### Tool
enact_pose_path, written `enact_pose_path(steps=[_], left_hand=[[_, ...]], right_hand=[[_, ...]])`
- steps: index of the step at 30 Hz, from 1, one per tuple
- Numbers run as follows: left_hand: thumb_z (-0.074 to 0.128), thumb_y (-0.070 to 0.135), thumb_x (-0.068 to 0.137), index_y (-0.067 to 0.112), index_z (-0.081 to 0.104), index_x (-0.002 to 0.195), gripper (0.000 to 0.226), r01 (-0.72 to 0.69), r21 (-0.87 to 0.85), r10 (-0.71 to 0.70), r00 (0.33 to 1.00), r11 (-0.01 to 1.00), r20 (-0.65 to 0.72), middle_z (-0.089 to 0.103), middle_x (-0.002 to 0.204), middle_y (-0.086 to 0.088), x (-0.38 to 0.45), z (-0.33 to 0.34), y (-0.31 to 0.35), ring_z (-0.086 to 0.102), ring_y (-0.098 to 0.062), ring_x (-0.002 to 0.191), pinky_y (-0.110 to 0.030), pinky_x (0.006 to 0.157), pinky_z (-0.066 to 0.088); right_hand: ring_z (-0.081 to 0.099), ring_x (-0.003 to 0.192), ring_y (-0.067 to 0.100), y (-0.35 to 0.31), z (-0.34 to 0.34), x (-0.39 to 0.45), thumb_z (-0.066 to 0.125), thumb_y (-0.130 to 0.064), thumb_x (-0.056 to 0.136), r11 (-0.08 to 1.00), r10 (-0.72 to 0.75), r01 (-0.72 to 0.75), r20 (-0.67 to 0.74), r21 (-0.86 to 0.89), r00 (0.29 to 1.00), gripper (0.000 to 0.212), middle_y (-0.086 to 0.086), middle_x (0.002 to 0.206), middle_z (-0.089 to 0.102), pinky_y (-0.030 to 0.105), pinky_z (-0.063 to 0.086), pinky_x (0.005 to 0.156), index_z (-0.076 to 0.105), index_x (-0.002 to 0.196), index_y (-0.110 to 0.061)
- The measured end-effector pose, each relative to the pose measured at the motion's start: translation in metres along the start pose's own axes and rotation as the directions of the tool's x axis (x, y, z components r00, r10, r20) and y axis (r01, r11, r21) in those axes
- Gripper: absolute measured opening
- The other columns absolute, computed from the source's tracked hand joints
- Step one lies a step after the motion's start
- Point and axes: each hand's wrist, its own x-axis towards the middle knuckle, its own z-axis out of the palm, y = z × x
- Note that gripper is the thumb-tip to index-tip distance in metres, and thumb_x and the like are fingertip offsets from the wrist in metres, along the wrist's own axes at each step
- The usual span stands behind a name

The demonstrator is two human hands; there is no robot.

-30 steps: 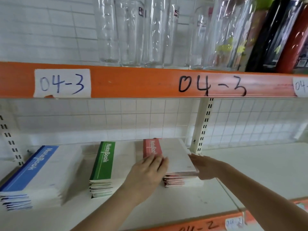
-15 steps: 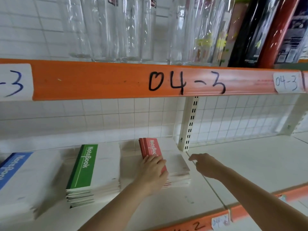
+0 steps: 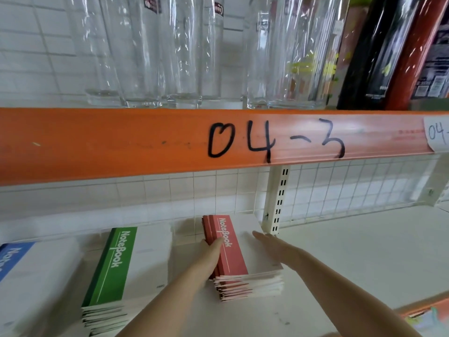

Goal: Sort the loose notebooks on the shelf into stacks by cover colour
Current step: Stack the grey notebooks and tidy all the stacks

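Red notebook stack (image 3: 245, 266) sits on white shelf (image 3: 352, 259), right of green stack (image 3: 121, 271). Left hand (image 3: 209, 255) flat against its spine side, right hand (image 3: 274, 245) flat on top, fingers straight.

An orange shelf beam (image 3: 145, 142) marked "04-3" crosses the middle of the frame. Above it stand clear glasses (image 3: 150, 52) before a white tiled wall (image 3: 31, 45). Below, a cream slotted upright (image 3: 277, 200) and white wire grid (image 3: 352, 186) back the pale shelf (image 3: 364, 251).
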Motion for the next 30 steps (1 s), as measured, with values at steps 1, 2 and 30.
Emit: enact_pose_path(steps=[1, 2, 30], left_hand=[[0.051, 0.045, 0.097, 0.019, 0.04, 0.127, 0.042, -0.008, 0.01, 0.008, 1.0, 1.0, -0.001, 0.063, 0.119, -0.009, 0.004, 0.003, -0.002, 0.065, -0.026, 0.099, -0.036, 0.085, 0.054], [0.054, 0.047, 0.095, 0.019, 0.037, 0.133, 0.05, -0.021, 0.006, 0.021, 1.0, 1.0, 0.005, 0.061, 0.121, -0.008, 0.005, 0.008, -0.002, 0.064, -0.026, 0.102, -0.038, 0.091, 0.052], [0.043, 0.048, 0.099, 0.015, 0.053, 0.134, 0.049, 0.094, -0.012, -0.093, 0.993, 0.995, 0.079, 0.063, 0.127, -0.009, -0.001, 0.003, -0.002, 0.055, -0.012, 0.079, -0.018, 0.059, 0.038]], right_hand=[[0.038, 0.124, 0.017, 0.002, -0.001, 0.004, 0.036, -0.084, 0.075, 0.997, 0.023, -0.023, 0.001, 0.068, 1.0, 0.096, 0.009, 0.148, 0.036, 0.036, 0.034, 0.105, 0.034, 0.146, -0.019], [0.042, 0.126, 0.023, 0.003, -0.003, 0.009, 0.037, -0.077, 0.082, 0.991, 0.042, -0.041, -0.004, 0.124, 0.999, 0.086, 0.009, 0.146, 0.038, 0.036, 0.037, 0.102, 0.035, 0.146, -0.019], [0.058, 0.086, 0.022, -0.009, -0.004, 0.008, 0.041, -0.051, 0.096, 0.962, 0.181, -0.179, 0.011, 0.208, 0.983, 0.041, 0.009, 0.102, 0.059, 0.034, 0.045, 0.08, 0.056, 0.098, -0.013]])
